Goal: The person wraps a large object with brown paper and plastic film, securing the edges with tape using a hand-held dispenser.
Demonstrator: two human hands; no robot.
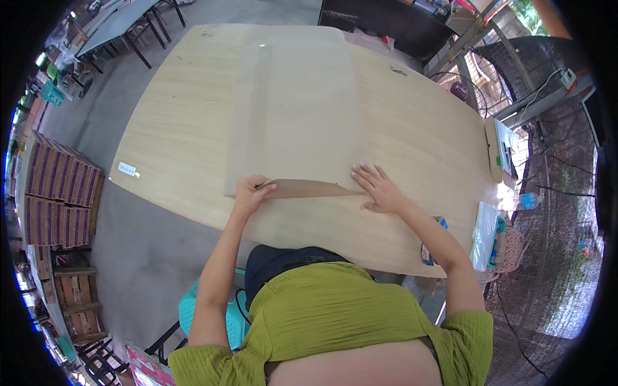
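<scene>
I see my left hand point(250, 193) pinching the near edge of the large pale brown cardboard sheet point(293, 109), fingers curled closed on a narrow flap point(302, 188) folded up along that edge. My right hand point(378, 188) lies flat, fingers spread wide, pressing the flap's other end down against the light wooden tabletop point(180, 128); it grips nothing. The sheet stretches away from both sets of fingertips, its long axis running straight out from me, while the fold line runs crosswise between my hands. Both hands touch it, neither nearer. Well beyond my right fingers, at the table's edge, a clear plastic bag point(484, 231) holds something teal; I cannot tell what.
</scene>
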